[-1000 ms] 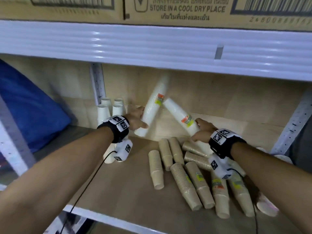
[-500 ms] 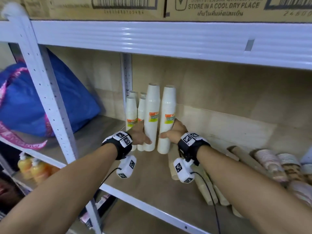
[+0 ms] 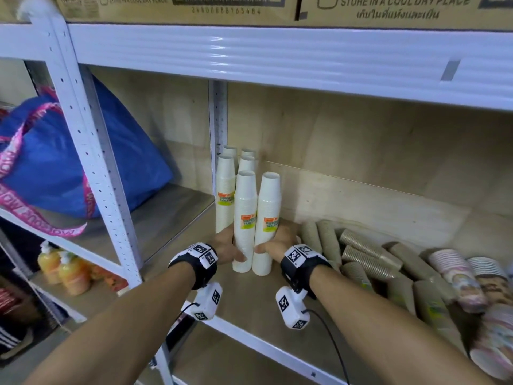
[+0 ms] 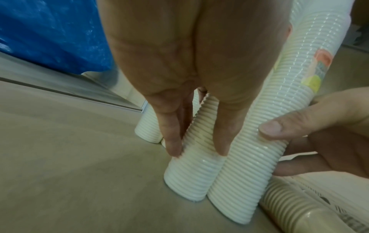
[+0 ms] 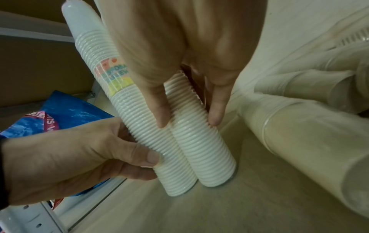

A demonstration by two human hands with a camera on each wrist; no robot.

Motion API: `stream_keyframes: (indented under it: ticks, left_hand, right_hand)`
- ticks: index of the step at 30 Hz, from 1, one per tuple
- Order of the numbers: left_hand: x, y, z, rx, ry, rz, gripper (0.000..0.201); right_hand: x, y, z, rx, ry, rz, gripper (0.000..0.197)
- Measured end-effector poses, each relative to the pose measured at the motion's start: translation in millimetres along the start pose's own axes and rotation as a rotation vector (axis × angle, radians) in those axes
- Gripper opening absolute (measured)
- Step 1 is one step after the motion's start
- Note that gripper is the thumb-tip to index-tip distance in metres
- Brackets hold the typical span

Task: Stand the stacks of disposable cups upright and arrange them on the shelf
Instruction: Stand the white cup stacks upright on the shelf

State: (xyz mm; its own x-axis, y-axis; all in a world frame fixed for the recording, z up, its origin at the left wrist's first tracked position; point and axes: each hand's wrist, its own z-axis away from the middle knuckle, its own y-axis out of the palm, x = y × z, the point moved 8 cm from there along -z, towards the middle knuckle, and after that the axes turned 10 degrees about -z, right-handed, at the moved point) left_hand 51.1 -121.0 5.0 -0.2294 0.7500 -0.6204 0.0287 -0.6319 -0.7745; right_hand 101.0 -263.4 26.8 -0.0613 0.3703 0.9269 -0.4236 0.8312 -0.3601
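**Two white cup stacks upright on shelf, one in each hand**

My left hand (image 3: 226,247) grasps the left white stack (image 3: 244,218) low on its body, thumb across the front and fingers round the back. My right hand (image 3: 277,241) grasps the right white stack (image 3: 268,220) the same way, thumb in front, fingers behind. Both stacks stand rim-down on the shelf (image 3: 249,304), near upright, their bases touching and their tops slightly apart. Each carries an orange and yellow label at mid-height.

In the left wrist view, the thumb and a finger of my left hand (image 4: 191,66) lie along the left stack (image 4: 191,170); the right stack (image 4: 259,157) sits just beside it, pinched by my other hand. In the right wrist view, my right hand (image 5: 185,52) holds the right stack (image 5: 201,149) between thumb and finger.

At 11 o'clock from the held pair, four more white stacks (image 3: 226,195) stand upright in the back corner, against the shelf upright. At 3 o'clock, brown cup stacks (image 3: 369,262) lie on their sides in a heap. Beyond them, patterned cup stacks (image 3: 455,273) also lie flat.

At 9 o'clock, on the neighbouring shelf bay, rests a blue bag (image 3: 55,165) with pink handles. Cardboard cartons (image 3: 177,6) occupy the shelf above.
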Motion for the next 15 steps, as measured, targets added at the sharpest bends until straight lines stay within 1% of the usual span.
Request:
stream_keyframes:
  ticks: [5,8,10,12,15]
  left_hand:
    - [-0.6,-2.0,1.1,0.036,-0.010,-0.047,0.072]
    - [-5.5,-10.3,-1.3,0.083,0.008,-0.008,0.067]
    - [-16.0,-22.6,-1.4,0.115,0.010,0.043,0.059]
    - [-29.6,-38.2,-1.2,0.148,0.011,0.058,0.055]
    - [-53.5,-67.6,-0.2,0.161,0.019,0.046,0.059]
  right_hand:
    - [4.4,-3.9,0.9,-0.003,-0.007,-0.027,0.042]
    - [17.5,-7.3,2.3,0.000,-0.065,-0.061,0.048]
    - [32.9,-12.6,-0.2,0.000,-0.110,-0.069,0.057]
    - [52.4,-20.3,-1.3,0.012,-0.143,-0.001,0.064]
    - [79.0,-34.0,-6.7,0.026,-0.192,0.060,0.061]
